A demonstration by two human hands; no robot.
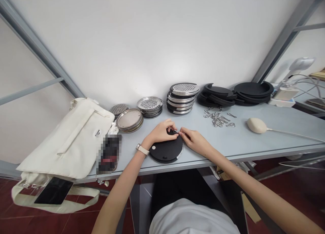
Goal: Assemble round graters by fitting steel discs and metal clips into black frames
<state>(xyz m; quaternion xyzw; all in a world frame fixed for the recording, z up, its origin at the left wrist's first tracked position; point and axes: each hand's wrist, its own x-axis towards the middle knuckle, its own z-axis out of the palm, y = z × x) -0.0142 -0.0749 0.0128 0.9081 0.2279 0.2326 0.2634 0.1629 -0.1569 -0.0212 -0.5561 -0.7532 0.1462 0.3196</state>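
Forearms (pixel 122 190) slanting in, left hand (pixel 158 132), right hand (pixel 195 141) touch a black disc (pixel 165 151).

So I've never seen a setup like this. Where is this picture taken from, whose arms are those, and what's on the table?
There's no machine here: these are a person's own two bare hands, filmed by one camera worn on their head, looking forward and down. The left hand, with a watch on its wrist, rests on a black round disc with a metal rim. The right hand seems to pinch a small metal piece, too small to make out. On the pale table stand stacks of perforated steel discs and black rings, with a pile of metal clips nearby. A cream canvas bag lies at the left.
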